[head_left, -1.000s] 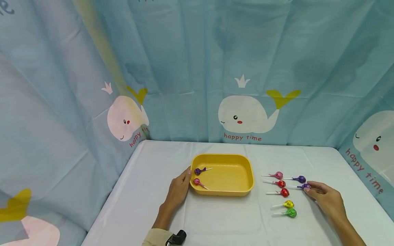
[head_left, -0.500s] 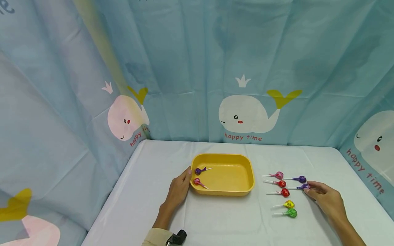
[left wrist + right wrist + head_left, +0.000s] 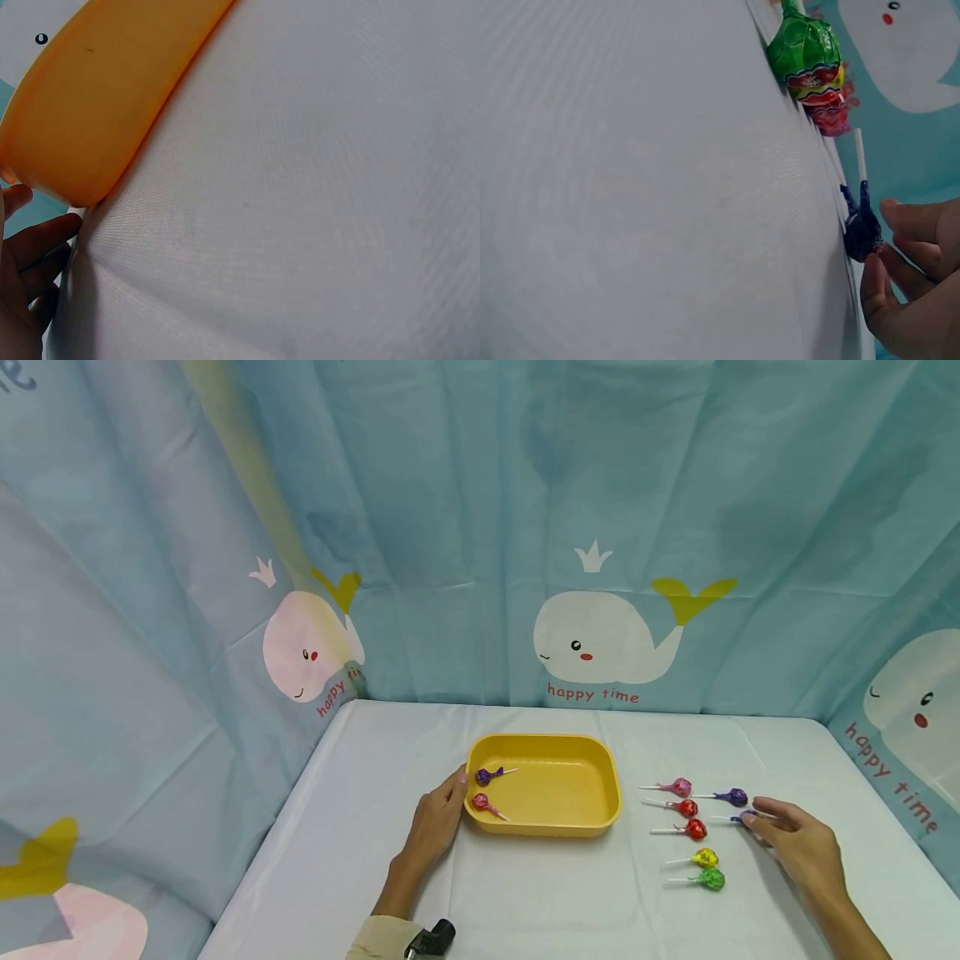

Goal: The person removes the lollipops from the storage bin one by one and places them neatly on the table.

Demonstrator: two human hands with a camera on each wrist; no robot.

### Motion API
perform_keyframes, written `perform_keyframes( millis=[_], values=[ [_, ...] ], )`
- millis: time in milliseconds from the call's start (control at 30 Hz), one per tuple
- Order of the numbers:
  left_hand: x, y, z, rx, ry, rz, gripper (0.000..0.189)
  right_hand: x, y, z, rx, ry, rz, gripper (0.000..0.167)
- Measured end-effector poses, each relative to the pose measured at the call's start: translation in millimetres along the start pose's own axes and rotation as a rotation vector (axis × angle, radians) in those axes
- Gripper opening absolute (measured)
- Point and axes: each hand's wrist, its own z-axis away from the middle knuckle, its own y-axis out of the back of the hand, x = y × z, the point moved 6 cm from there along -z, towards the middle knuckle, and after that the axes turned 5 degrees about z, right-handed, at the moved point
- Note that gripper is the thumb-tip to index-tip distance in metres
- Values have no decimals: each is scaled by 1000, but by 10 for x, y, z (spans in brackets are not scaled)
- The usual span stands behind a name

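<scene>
My left hand point(image 3: 437, 821) lies against the left end of a yellow tray point(image 3: 540, 831), thumb at the rim and fingers fairly straight. Inside the tray are a purple lollipop point(image 3: 483, 777) and a pink lollipop point(image 3: 481, 802). At the right, my right hand point(image 3: 806, 852) holds the wrapped head of a dark blue-purple lollipop point(image 3: 862, 234) between thumb and fingers, close over the table. Its white stick points left in the head view; the thumb hides most of its head. Just behind it lies another purple lollipop point(image 3: 737, 797).
Left of the right hand lie a pink lollipop point(image 3: 681, 787), two red lollipops point(image 3: 687, 808), a yellow lollipop point(image 3: 706, 857) and a green lollipop point(image 3: 712, 878). A white cloth covers the table point(image 3: 555, 893). A blue whale-print curtain point(image 3: 450, 643) stands behind it.
My right hand has shifted slightly right, and the lollipop at its fingertips has moved with it, its head now more hidden. The left hand and the tray have stayed in place.
</scene>
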Motion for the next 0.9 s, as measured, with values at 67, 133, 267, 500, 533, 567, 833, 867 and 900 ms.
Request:
perform_keyframes(
  millis=[67,133,267,500,533,567,833,867,900],
  values=[
    [5,0,-1,-1,2,2,65,-27,23,9,16,10,-1,53],
    [12,-1,-1,-1,3,5,64,-60,36,26,19,21,5,54],
    [13,-2,0,0,6,3,65,-152,47,69,19,44,-13,57],
    [-1,-2,-1,2,10,0,67,-408,-29,210,16,178,-102,57],
    [-2,-2,-2,2,8,0,67,-448,-46,229,15,191,-111,57],
    [-3,-2,-2,1,7,1,67,-486,-69,246,9,199,-115,57],
    [-15,-6,-8,3,4,-5,67,-712,-252,319,-67,233,-155,60],
    [-15,-7,-10,4,2,-6,67,-737,-270,326,-75,238,-157,59],
    [-15,-8,-10,3,0,-6,67,-765,-288,334,-84,243,-158,59]
  ],
)
